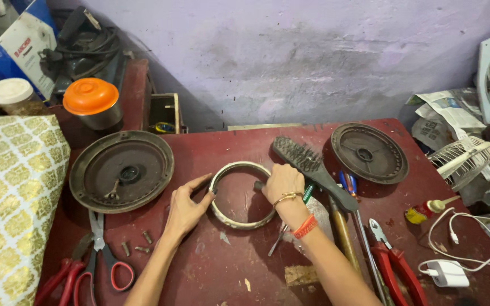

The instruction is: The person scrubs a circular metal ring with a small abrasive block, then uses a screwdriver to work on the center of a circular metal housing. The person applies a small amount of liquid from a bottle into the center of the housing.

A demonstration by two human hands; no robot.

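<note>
Dark red worn tabletop (pixel 239 272), round dusty metal cover plate (pixel 121 170) left, thin metal ring (pixel 239 195) flat at centre. Your left hand (pixel 185 207) touches the ring's left edge, fingers spread loose, gripping nothing. Your right hand (pixel 282 181) rests curled on its right rim; whether it grips something can't be told, black bristle brush (pixel 313 170) just beside.

Two bare forearms rise from the lower edge of the head view and angle toward one another. The left hand (pixel 185 208) lies palm down, wrist slightly bent, fingers held together and pointing to the right, thumb spread upward and apart from them. The right hand (pixel 282 182) is turned knuckles up, its fingers curled under into a loose fist so that the fingertips are hidden. A thin gold bangle and an orange-red thread band circle the right wrist. The left wrist is bare.
</note>
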